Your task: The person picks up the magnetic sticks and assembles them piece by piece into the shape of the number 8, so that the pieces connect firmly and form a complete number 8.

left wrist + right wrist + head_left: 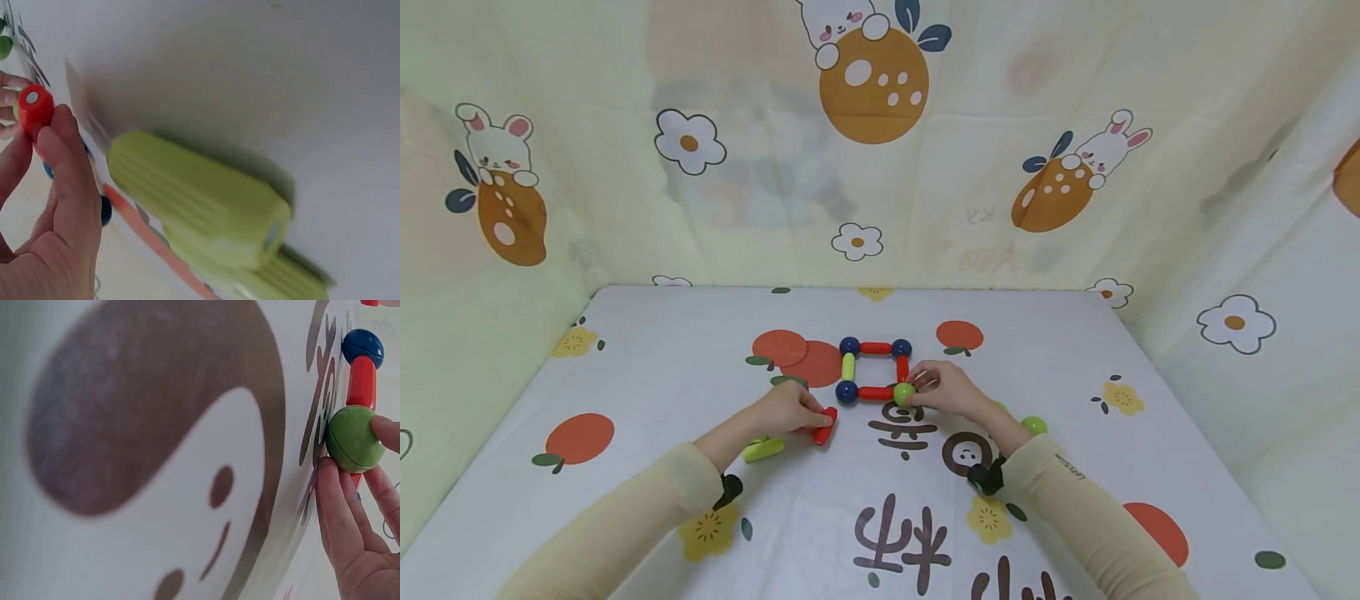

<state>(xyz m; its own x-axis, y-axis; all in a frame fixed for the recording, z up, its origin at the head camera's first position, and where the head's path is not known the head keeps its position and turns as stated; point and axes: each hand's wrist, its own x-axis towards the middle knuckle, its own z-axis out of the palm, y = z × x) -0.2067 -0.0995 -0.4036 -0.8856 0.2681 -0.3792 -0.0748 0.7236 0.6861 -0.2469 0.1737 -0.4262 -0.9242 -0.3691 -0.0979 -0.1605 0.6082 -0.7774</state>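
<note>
A square of magnetic rods and balls lies on the table, with red rods (876, 347), a yellow-green rod (847, 367) and dark blue balls (847, 392) at three corners. At the near right corner my right hand (946, 387) pinches a green ball (351, 439), which meets a red rod (362, 381). My left hand (786, 408) pinches a separate red rod (35, 107) between thumb and fingers, left of and nearer than the square. Its flat end with a pale round magnet faces the left wrist camera. Beside that hand lie two yellow-green rods (200, 194), partly hidden in the head view.
Another green ball (1034, 425) sits behind the right forearm, with a bit of yellow-green next to it. A printed cloth (820, 517) covers the table. Patterned curtains (760, 217) hang at the back and both sides.
</note>
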